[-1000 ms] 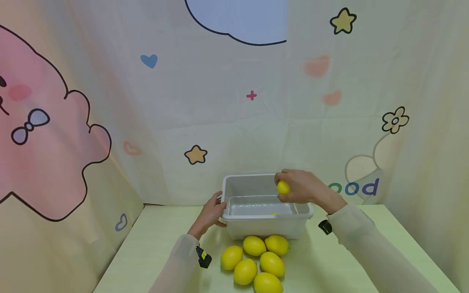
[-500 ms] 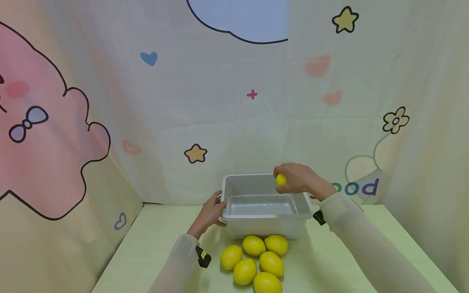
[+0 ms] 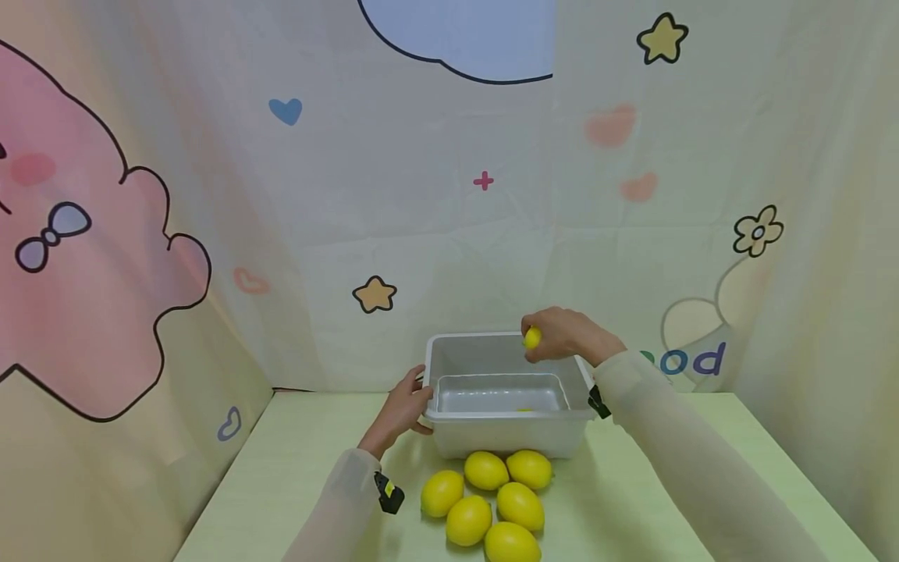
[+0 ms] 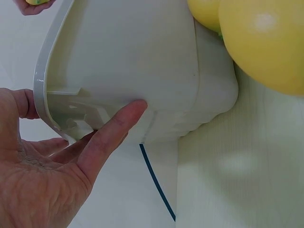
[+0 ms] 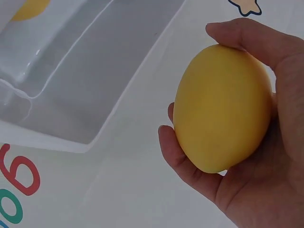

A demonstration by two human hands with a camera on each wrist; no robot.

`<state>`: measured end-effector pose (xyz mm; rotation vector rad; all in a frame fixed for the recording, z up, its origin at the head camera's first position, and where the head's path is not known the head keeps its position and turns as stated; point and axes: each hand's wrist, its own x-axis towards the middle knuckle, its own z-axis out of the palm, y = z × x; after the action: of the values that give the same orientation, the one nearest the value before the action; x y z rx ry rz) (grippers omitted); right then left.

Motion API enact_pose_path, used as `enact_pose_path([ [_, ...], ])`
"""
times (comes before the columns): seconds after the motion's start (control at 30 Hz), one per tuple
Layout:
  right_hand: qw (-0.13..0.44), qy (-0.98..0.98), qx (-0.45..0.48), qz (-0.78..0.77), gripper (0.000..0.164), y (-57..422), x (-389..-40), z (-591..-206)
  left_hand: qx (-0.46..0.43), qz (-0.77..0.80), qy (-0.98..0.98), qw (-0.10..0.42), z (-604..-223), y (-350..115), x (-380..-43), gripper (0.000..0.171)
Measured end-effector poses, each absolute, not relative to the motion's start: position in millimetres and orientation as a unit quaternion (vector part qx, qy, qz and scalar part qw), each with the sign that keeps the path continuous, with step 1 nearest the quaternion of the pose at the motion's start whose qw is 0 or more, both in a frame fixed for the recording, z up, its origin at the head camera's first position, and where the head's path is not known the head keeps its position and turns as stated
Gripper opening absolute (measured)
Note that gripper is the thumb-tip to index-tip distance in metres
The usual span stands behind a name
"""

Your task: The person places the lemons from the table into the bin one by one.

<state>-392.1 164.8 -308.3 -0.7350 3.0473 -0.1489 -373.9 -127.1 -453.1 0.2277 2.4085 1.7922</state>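
Note:
A pale grey plastic bin point(image 3: 509, 437) stands on the table. My left hand point(image 3: 402, 406) grips its left rim, and the left wrist view has the thumb and fingers on both sides of the rim point(image 4: 41, 80). Over the bin's back right part, my right hand point(image 3: 567, 336) holds a yellow lemon point(image 3: 532, 337). Seen from the right wrist, the thumb and fingers curl round that lemon point(image 5: 223, 109). Another piece of yellow, likely a lemon point(image 5: 31, 8), shows inside the bin. Several lemons point(image 3: 486, 471) lie on the table in front of the bin.
The light green table point(image 3: 316, 468) carries the bin and the loose lemons. Directly behind the bin hangs a printed cloth point(image 3: 421, 234). A similar cloth point(image 3: 91, 328) with a pink figure closes off the left side.
My right hand has risen slightly and moved left and back over the bin with the lemon. The left hand stays on the rim, and the table lemons lie as before.

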Motion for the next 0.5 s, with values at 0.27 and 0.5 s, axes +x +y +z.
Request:
enact_pose_path([
  [0.27,0.047,0.974,-0.214,-0.053,0.027,164.1,-403.2,-314.5,0.075,0.593,0.799,0.068,-454.0,-127.0,-374.1,0.059],
  [0.5,0.075,0.977,-0.191,-0.051,0.029,164.8,-411.7,-320.5,0.077,0.594,0.797,0.071,-453.0,-128.5,-374.1,0.059],
])
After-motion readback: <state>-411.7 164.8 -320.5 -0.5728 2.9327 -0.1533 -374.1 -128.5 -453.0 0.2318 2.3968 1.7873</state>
